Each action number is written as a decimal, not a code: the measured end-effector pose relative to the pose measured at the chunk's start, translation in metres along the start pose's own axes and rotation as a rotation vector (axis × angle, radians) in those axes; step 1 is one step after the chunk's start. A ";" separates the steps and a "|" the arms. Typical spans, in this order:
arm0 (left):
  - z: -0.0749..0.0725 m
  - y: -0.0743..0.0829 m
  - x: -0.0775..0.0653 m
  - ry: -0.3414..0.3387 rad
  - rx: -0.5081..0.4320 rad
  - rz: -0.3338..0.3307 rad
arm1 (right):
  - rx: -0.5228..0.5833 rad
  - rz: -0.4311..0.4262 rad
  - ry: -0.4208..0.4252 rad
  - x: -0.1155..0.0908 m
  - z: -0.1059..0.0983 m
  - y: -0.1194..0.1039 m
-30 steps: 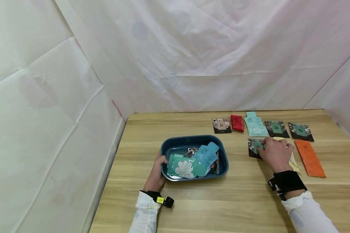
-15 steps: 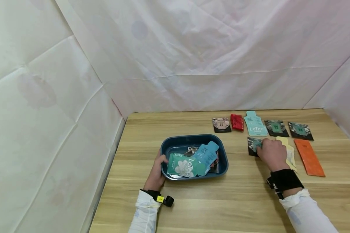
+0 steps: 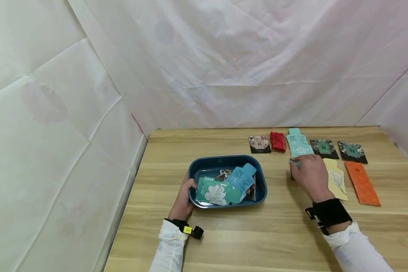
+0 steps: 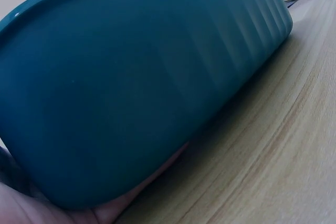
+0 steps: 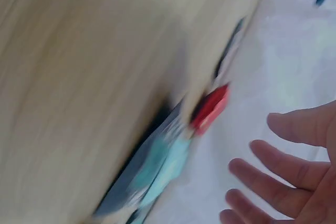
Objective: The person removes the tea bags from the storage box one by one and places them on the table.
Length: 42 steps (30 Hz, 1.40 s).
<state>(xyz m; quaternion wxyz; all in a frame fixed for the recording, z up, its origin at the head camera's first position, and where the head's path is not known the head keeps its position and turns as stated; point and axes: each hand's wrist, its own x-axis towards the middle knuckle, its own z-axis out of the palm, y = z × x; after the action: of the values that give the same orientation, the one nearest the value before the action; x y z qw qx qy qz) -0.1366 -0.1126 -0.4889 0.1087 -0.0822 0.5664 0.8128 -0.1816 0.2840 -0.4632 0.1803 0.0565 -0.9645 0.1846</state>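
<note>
My left hand (image 3: 182,198) grips the left end of a dark blue plastic tray (image 3: 205,161), thumb over the rim; fingers show under the tray's wall (image 4: 131,77) in the left wrist view. Inside the tray lie a green LeTea sachet (image 3: 212,192), a blue sachet (image 3: 241,181) and darker packets partly hidden beneath. My right hand (image 3: 311,176) is over a small dark green-printed packet (image 3: 293,166), covering most of it. In the right wrist view that hand (image 5: 289,174) has its fingers spread with nothing between them, beside the blurred dark packet (image 5: 136,171).
Along the back lie a pink-and-black packet (image 3: 259,144), a red packet (image 3: 278,141), a light teal LeTea sachet (image 3: 298,144) and two dark green packets (image 3: 324,148). A yellow sachet (image 3: 336,179) and a long orange packet (image 3: 362,184) lie right of my right hand. White sheeting (image 3: 224,102) surrounds the table.
My right hand has shifted left and slightly away from me, covering more of the dark packet and uncovering the yellow sachet. The left hand keeps its hold on the tray.
</note>
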 end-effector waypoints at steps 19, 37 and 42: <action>0.003 0.001 0.000 0.017 -0.009 0.001 | 0.223 -0.351 0.111 -0.026 0.025 -0.115; 0.002 0.000 0.000 -0.014 -0.018 0.036 | 0.184 -0.202 -0.428 -0.028 0.037 -0.159; 0.003 0.000 0.000 -0.013 -0.012 0.037 | 0.207 -0.158 -0.520 -0.027 0.033 -0.166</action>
<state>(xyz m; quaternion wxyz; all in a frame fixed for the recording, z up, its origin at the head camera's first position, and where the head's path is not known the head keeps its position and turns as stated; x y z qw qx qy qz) -0.1367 -0.1099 -0.4881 0.0969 -0.0670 0.5622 0.8185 -0.1386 0.1192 -0.4460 -0.0660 0.1950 -0.9470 0.2466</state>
